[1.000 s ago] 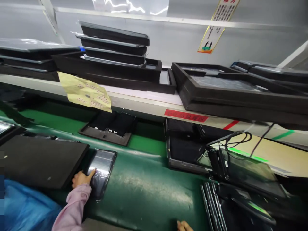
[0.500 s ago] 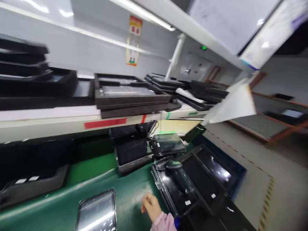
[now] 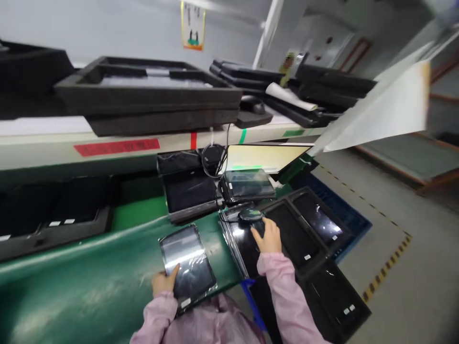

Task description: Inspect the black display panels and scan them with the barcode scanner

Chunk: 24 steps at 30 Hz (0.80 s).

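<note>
A dark flat panel (image 3: 191, 270) in clear, shiny wrap lies at the near edge of the green worktop (image 3: 107, 277), slightly skewed, a small white label at its near end. The left hand (image 3: 164, 283) holds it by its left edge, thumb on its face and the other fingers partly hidden. Just to the right, a stack of similar panels (image 3: 240, 241) bears a black handheld scanner (image 3: 251, 215). The right hand (image 3: 270, 237) is at the scanner's handle, thumb and fingers apart around it; whether they grip it I cannot tell.

Right of the stack, a black foam tray (image 3: 305, 220) carries two dark panels and crowds that side. Behind the scanner, a glossy panel (image 3: 249, 184) lies before a lit monitor (image 3: 268, 156), with a black tray (image 3: 190, 191) to its left. More dark panels (image 3: 79, 198) lie far left under the shelf (image 3: 43, 145), which overhangs the back of the worktop. Deep foam trays (image 3: 161, 102) stand on it. A white sheet (image 3: 387, 114) juts out on the right, above the floor (image 3: 419, 282).
</note>
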### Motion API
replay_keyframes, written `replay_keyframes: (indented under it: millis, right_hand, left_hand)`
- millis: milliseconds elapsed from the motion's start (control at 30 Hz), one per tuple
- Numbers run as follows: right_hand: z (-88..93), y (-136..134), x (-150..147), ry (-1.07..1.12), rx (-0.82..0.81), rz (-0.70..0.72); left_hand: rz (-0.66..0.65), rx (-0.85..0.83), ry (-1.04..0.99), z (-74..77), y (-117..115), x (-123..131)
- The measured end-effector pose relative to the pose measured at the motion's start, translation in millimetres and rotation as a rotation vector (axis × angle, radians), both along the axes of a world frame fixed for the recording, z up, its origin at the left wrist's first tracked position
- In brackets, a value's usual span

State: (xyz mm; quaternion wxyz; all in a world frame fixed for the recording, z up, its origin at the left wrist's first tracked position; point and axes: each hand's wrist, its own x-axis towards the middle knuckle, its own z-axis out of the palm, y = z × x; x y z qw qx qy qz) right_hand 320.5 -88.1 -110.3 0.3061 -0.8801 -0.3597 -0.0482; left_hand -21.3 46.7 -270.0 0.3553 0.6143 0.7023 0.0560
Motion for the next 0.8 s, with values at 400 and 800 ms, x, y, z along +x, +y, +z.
replay_keyframes:
  millis: [400,800]
  right_hand:
    - [-7.2,27.3,41.4,0.720,-0.235,0.051]
    - [9.0,-18.2,-46.1,1.076,-0.212,0.358]
  left_hand:
    - [0.146,-0.060,0.035,8.9,-15.8,17.2]
    - [0.039,-0.068,0.037,46.5,-1.1,2.5]
